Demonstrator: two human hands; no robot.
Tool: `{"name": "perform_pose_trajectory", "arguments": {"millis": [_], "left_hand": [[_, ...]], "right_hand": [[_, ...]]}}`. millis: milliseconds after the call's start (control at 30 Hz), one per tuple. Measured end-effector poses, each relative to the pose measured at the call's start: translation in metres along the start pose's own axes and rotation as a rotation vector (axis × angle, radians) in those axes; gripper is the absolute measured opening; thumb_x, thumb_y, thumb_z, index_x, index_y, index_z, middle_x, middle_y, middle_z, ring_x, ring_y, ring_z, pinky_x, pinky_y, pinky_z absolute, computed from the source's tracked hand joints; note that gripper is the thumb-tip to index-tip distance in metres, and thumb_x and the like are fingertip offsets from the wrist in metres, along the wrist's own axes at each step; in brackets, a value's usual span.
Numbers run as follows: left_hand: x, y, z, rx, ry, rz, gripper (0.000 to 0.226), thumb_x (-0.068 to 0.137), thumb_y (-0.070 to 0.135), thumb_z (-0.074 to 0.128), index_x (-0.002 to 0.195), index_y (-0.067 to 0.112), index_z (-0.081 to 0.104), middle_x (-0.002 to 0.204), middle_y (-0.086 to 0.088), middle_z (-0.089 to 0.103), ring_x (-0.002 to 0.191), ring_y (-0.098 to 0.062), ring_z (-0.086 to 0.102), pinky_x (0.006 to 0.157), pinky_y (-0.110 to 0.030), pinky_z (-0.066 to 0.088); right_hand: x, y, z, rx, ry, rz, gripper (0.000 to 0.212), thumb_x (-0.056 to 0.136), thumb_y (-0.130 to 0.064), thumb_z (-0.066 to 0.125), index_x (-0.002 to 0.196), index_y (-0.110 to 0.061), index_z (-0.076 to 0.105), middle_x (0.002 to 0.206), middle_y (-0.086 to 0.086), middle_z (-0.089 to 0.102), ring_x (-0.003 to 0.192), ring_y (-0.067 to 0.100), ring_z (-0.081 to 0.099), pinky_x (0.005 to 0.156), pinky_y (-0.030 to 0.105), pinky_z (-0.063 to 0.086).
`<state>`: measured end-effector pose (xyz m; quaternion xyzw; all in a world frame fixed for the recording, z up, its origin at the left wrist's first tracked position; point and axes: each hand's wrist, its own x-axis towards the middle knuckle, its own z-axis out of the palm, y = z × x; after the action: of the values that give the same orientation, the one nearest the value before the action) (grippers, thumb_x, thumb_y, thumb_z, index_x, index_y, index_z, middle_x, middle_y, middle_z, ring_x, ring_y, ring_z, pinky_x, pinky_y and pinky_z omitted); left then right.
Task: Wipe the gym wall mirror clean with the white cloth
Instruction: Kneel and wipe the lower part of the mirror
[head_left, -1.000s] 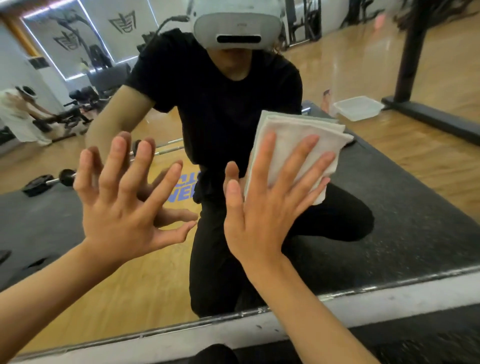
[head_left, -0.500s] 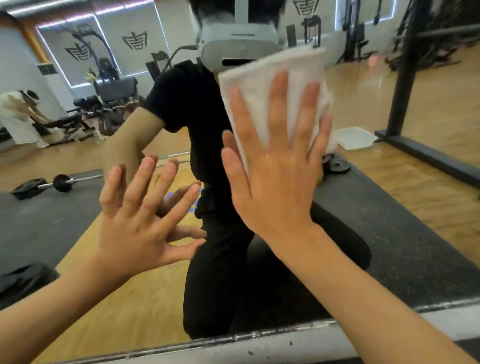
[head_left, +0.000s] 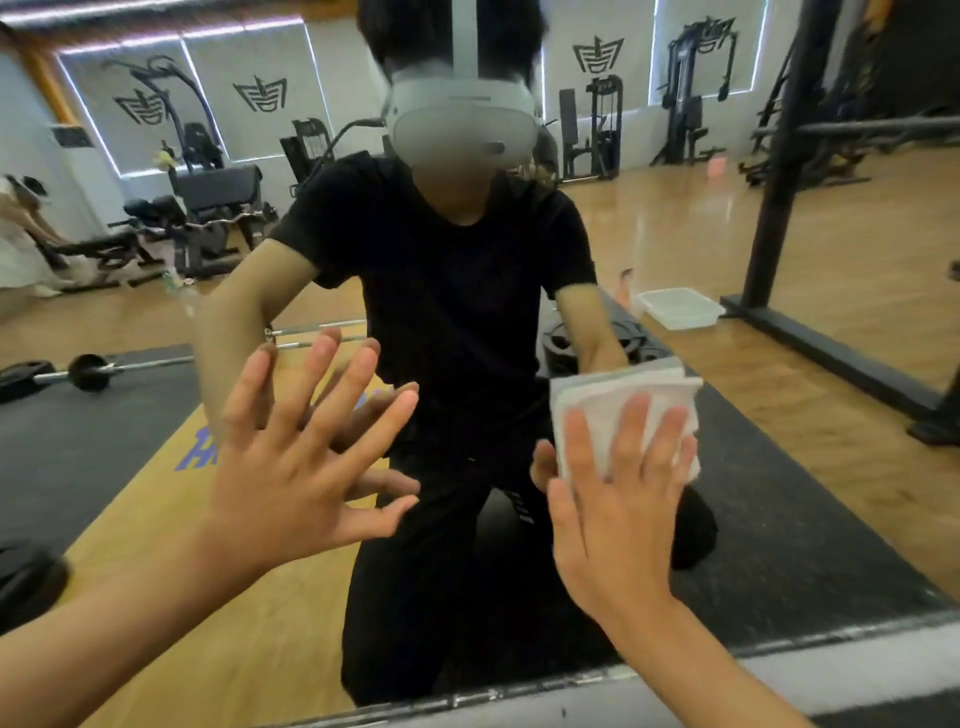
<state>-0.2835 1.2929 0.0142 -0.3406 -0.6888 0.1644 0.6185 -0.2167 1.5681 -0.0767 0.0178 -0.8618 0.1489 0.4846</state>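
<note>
Mirror (head_left: 779, 519) meets our two hands: the right hand (head_left: 618, 519) presses one folded white cloth (head_left: 623, 384) against it with straight fingers, while the left hand (head_left: 291, 483) is splayed wide, empty.

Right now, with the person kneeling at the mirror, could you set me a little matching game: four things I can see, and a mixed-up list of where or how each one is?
Things:
1 left hand
2 right hand
3 white cloth
4 pale tub

States:
A sits on the wooden floor, seen in reflection
B flat, fingers straight, pressing the cloth
C fingers spread, holding nothing
D folded, held against the mirror

Pairs: 1-C; 2-B; 3-D; 4-A
</note>
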Motion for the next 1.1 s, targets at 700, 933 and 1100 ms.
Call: {"name": "perform_pose_trajectory", "arguments": {"millis": [700, 933, 1100], "left_hand": [[-0.002, -0.007, 0.008, -0.057, -0.059, 0.052, 0.089, 0.096, 0.069, 0.052, 0.165, 0.015, 0.034, 0.173, -0.021, 0.020, 0.159, -0.042, 0.018, 0.125, -0.066, 0.010], [-0.005, -0.014, 0.000, -0.036, -0.085, 0.096, 0.084, 0.101, 0.062, 0.043, 0.167, 0.012, 0.029, 0.173, -0.022, 0.018, 0.160, -0.042, 0.017, 0.129, -0.063, 0.002], [-0.006, -0.013, 0.003, -0.050, -0.047, 0.091, 0.084, 0.099, 0.062, 0.046, 0.165, 0.012, 0.033, 0.173, -0.021, 0.021, 0.160, -0.040, 0.018, 0.128, -0.062, 0.006]], "right_hand": [[0.086, -0.081, -0.008, 0.096, 0.318, 0.516, 0.063, 0.111, -0.044, 0.025, 0.166, -0.023, 0.000, 0.173, 0.023, -0.006, 0.159, 0.047, -0.008, 0.127, 0.066, 0.003], [0.049, -0.077, 0.004, -0.055, 0.082, -0.140, 0.058, 0.112, -0.049, 0.010, 0.168, -0.037, 0.001, 0.174, 0.003, -0.019, 0.160, 0.038, -0.015, 0.127, 0.060, -0.004], [0.061, 0.029, -0.028, -0.178, 0.169, -0.110, 0.057, 0.113, -0.047, 0.013, 0.166, -0.039, -0.005, 0.173, -0.002, -0.024, 0.159, 0.032, -0.017, 0.129, 0.056, -0.002]]}}
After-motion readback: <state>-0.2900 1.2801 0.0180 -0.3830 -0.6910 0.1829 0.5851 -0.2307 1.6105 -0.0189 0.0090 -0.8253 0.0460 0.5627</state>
